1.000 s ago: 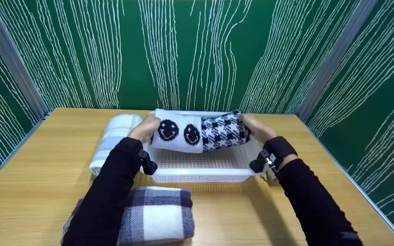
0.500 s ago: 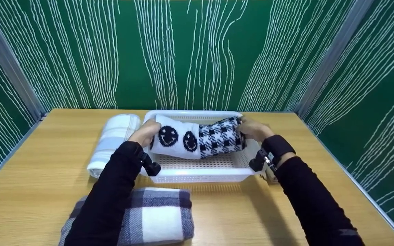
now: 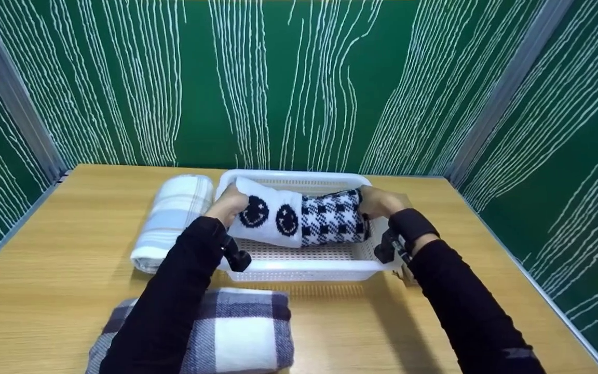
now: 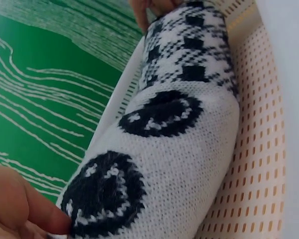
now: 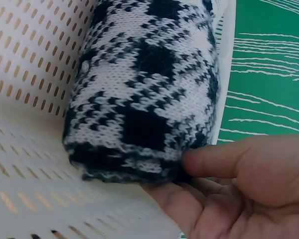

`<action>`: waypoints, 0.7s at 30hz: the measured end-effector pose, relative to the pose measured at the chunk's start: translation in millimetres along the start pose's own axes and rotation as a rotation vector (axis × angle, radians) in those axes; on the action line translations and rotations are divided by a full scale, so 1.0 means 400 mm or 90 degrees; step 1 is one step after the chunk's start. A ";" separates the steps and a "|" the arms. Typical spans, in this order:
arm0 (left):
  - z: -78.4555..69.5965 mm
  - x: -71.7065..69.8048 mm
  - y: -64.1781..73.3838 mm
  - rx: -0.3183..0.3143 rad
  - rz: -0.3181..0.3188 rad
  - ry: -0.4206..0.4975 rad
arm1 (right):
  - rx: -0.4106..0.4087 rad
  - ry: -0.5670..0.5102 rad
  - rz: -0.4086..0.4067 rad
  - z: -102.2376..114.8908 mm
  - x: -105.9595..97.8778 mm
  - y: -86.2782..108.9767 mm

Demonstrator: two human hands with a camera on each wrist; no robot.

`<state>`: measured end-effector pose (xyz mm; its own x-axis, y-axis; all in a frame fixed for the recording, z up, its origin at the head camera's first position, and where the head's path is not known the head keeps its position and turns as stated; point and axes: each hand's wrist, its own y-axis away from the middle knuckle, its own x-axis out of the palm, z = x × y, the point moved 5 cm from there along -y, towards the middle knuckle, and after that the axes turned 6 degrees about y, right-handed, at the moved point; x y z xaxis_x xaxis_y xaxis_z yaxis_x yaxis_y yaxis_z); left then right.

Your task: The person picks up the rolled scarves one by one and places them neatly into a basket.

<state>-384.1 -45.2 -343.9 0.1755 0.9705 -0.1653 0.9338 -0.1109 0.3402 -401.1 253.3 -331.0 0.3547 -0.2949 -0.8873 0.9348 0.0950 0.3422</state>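
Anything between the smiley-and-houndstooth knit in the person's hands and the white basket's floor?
Nothing visible: the left hand and right hand hold the knit over the white basket, where only perforated floor shows alongside; directly underneath is hidden.

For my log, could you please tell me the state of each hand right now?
Left hand: closed, gripping the smiley-face end of the knitted roll.
Right hand: closed, pinching the houndstooth end of that knitted roll.

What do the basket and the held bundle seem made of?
Basket: probably moulded plastic, smooth and faintly glossy; its walls carry regular slots and the rim catches light.
Bundle: matte, slightly fuzzy knit fabric, with individual stitches showing in both wrist views; whether wool or acrylic, I can't tell.
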 end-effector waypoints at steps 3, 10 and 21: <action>0.008 0.003 0.012 -0.018 -0.003 -0.020 | 0.017 -0.032 -0.035 0.005 0.007 0.000; 0.015 -0.001 0.034 -0.013 -0.020 0.001 | -0.021 -0.040 -0.156 0.028 -0.014 0.025; -0.077 -0.004 0.101 0.055 -0.020 0.007 | -0.094 -0.021 -0.184 0.041 -0.071 0.102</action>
<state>-356.4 -44.8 -301.2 0.1428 0.9760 -0.1641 0.9624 -0.0982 0.2534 -373.2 250.1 -286.8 0.0762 -0.3599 -0.9299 0.9899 0.1394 0.0272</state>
